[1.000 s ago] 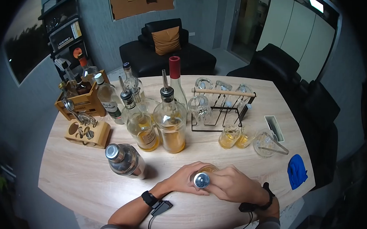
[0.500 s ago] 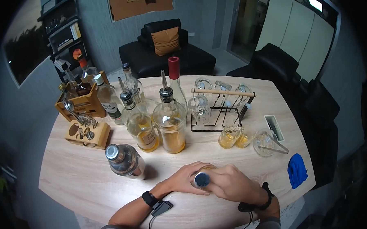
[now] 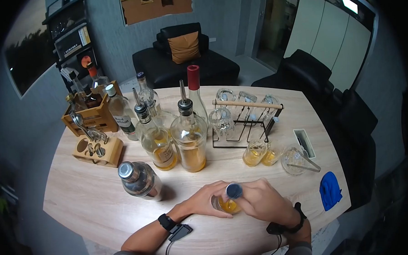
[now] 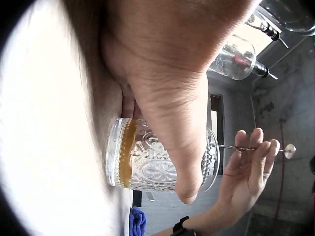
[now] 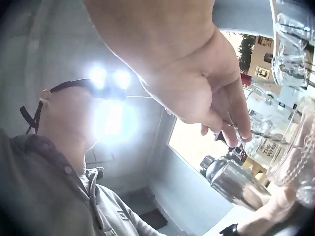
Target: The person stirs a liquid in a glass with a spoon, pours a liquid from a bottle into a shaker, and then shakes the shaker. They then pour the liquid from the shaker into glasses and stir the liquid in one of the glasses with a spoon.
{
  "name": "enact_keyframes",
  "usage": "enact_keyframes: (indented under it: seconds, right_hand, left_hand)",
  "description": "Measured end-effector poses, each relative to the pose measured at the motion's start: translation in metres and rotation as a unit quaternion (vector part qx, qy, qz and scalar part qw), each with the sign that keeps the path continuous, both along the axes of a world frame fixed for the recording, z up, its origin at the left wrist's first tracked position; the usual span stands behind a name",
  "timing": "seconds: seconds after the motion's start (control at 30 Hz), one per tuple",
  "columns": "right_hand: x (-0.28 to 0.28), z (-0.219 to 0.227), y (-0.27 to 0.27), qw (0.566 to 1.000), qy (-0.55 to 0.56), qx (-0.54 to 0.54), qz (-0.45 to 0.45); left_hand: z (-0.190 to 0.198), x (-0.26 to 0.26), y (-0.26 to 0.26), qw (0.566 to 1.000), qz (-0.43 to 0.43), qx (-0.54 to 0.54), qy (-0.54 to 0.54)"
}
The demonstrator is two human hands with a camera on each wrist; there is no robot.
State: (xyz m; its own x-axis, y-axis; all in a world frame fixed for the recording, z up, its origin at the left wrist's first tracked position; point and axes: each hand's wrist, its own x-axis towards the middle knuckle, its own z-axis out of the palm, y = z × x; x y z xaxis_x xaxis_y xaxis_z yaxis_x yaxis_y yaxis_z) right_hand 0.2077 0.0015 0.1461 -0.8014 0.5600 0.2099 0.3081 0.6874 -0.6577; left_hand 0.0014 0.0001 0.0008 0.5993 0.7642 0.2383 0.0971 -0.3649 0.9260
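Note:
My left hand [image 3: 208,201] grips a patterned glass [image 4: 152,169] standing on the table near its front edge, with amber liquid low inside. In the left wrist view, the left thumb lies along the glass's side. Above the glass, my right hand [image 3: 265,202] pinches the thin twisted shaft of a metal stirrer [image 4: 236,147], which runs down into the glass. The stirrer's round, flat end [image 3: 234,191] shows over the rim in the head view. Fingers of the right hand [image 5: 236,110] are bent round the shaft in the right wrist view.
A metal shaker [image 3: 140,180] stands to the left, with bottles [image 3: 191,146] behind it. A glass rack [image 3: 248,105], two small glasses [image 3: 254,153] of amber liquid, a glass bowl with tongs [image 3: 294,161] and a blue cloth [image 3: 329,191] are on the right.
The stirrer's top end has moved to the right and away from the body, showing more of the glass's amber contents. The right hand has shifted slightly; the left still grips the glass.

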Motion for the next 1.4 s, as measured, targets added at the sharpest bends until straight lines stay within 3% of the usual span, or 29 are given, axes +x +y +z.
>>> enact_keyframes:
  seconds: [0.03, 0.07, 0.2, 0.27, 0.4, 0.47, 0.53, 0.6, 0.67, 0.77, 0.83, 0.9, 0.97, 1.0, 1.07, 1.2, 1.3, 1.37, 1.4]
  right_hand:
    - [0.003, 0.001, 0.001, 0.999, -0.018, -0.013, -0.031]
    - [0.005, -0.002, 0.004, 0.999, 0.008, 0.038, 0.006]
    - [0.006, 0.005, 0.0, 0.996, -0.049, 0.051, 0.061]
    - [-0.005, 0.003, -0.005, 0.997, 0.009, 0.016, 0.07]
    - [-0.006, -0.005, -0.002, 0.998, 0.047, 0.027, 0.032]
    - [0.003, -0.001, 0.0, 1.0, -0.017, -0.002, -0.024]
    - [0.006, 0.004, 0.0, 0.999, -0.03, 0.006, 0.014]
    - [0.004, 0.004, -0.001, 0.998, -0.044, 0.013, 0.051]
    - [-0.005, -0.001, -0.003, 0.996, 0.022, 0.02, 0.08]
    - [-0.007, -0.001, -0.001, 0.998, 0.036, 0.042, 0.022]
    - [0.001, 0.002, 0.001, 1.0, 0.001, 0.019, 0.001]
    - [0.006, 0.004, 0.002, 0.999, -0.034, -0.004, -0.02]
    - [0.008, 0.004, 0.001, 0.997, -0.042, 0.018, 0.054]
    - [0.004, 0.002, 0.0, 0.997, -0.044, 0.017, 0.054]
    - [-0.009, -0.003, -0.003, 0.994, 0.053, 0.05, 0.079]
    - [-0.006, -0.004, 0.0, 0.998, 0.055, 0.01, 0.029]
    - [0.003, 0.004, 0.0, 1.0, -0.018, 0.002, -0.014]
    - [0.004, 0.006, 0.0, 0.997, -0.012, 0.002, 0.074]
    - [0.001, 0.005, -0.001, 0.997, -0.014, 0.002, 0.074]
  left_hand:
    - [0.0, 0.0, 0.0, 1.0, 0.0, 0.001, 0.0]
    - [-0.001, 0.0, 0.0, 1.0, 0.004, 0.005, -0.001]
    - [0.004, -0.002, 0.006, 0.999, -0.006, 0.038, 0.004]
    - [0.002, -0.001, 0.006, 0.999, -0.004, 0.031, 0.014]
    - [0.003, 0.0, 0.003, 0.999, 0.0, 0.044, 0.026]
    - [-0.002, 0.0, 0.002, 1.0, -0.002, 0.017, 0.019]
    - [-0.003, -0.001, 0.003, 1.0, -0.004, -0.011, 0.01]
    - [0.001, -0.002, 0.005, 0.999, -0.003, 0.043, -0.008]
    - [0.002, 0.0, 0.005, 0.999, 0.002, 0.053, 0.004]
    - [0.005, -0.001, 0.003, 0.997, 0.006, 0.077, 0.03]
    - [0.003, -0.001, -0.002, 0.998, 0.0, -0.055, 0.032]
    - [0.006, 0.0, 0.0, 0.999, 0.005, -0.052, 0.007]
    - [0.001, 0.001, 0.005, 0.997, 0.003, 0.064, 0.032]
    - [-0.001, 0.001, 0.007, 0.998, 0.003, 0.063, 0.031]
    - [-0.004, 0.0, 0.007, 1.0, 0.0, 0.02, 0.014]
    - [0.004, 0.0, 0.004, 0.997, -0.001, 0.067, 0.028]
    - [0.005, 0.0, 0.003, 0.999, 0.008, 0.034, 0.027]
    - [0.004, 0.0, 0.005, 0.997, 0.007, 0.065, 0.032]
    - [0.004, 0.0, 0.005, 0.999, 0.007, 0.038, 0.027]
